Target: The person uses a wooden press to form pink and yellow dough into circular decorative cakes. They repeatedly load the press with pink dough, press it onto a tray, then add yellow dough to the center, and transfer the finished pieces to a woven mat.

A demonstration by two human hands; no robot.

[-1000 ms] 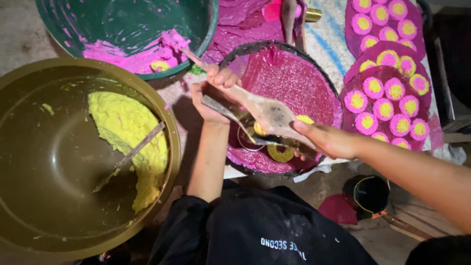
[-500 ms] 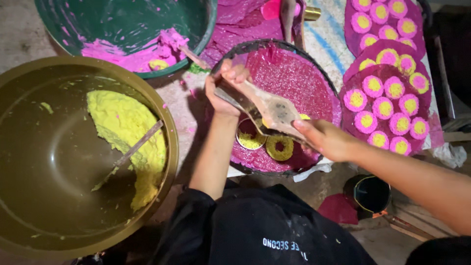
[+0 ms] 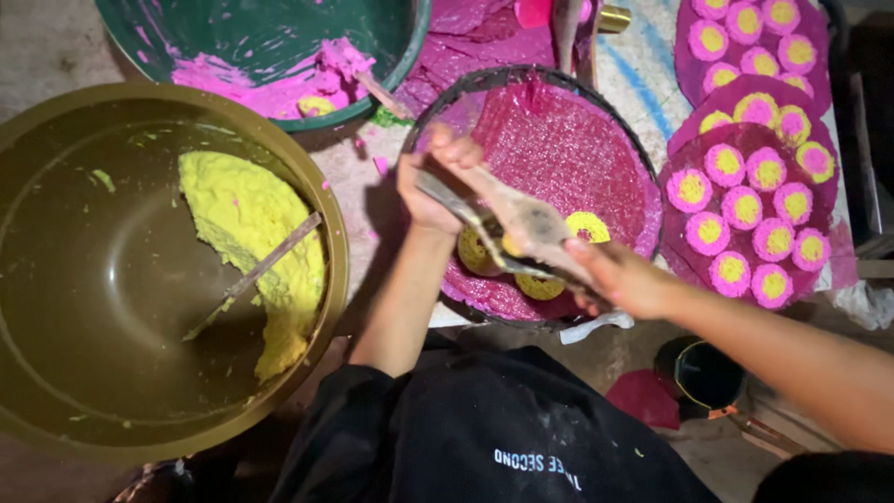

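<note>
While my left hand (image 3: 430, 191) is closed round the near end of a flat metal scraper (image 3: 461, 212) and my right hand (image 3: 619, 278) is closed round a paste-smeared spatula (image 3: 526, 221), the two blades cross over the round magenta-coated tray (image 3: 596, 154). As I judge it, the work is laying small yellow discs (image 3: 587, 226) onto that pink layer, and doing it well means sliding one blade cleanly along the other so each blob drops flat, keeping the tools low over the tray and the new disc clear of those already down. Three yellow discs show (partly hidden by the tools): one just past the spatula, two under my hands at the tray's near edge. The yellow paste (image 3: 247, 237) sits well apart to my left in the big olive basin (image 3: 56, 391), a stick (image 3: 256, 272) resting in it. Beyond, a green basin (image 3: 414, 42) holds pink paste (image 3: 279, 88). To the right, finished pink-and-yellow rounds (image 3: 745, 205) lie in rows on magenta sheets.
</note>
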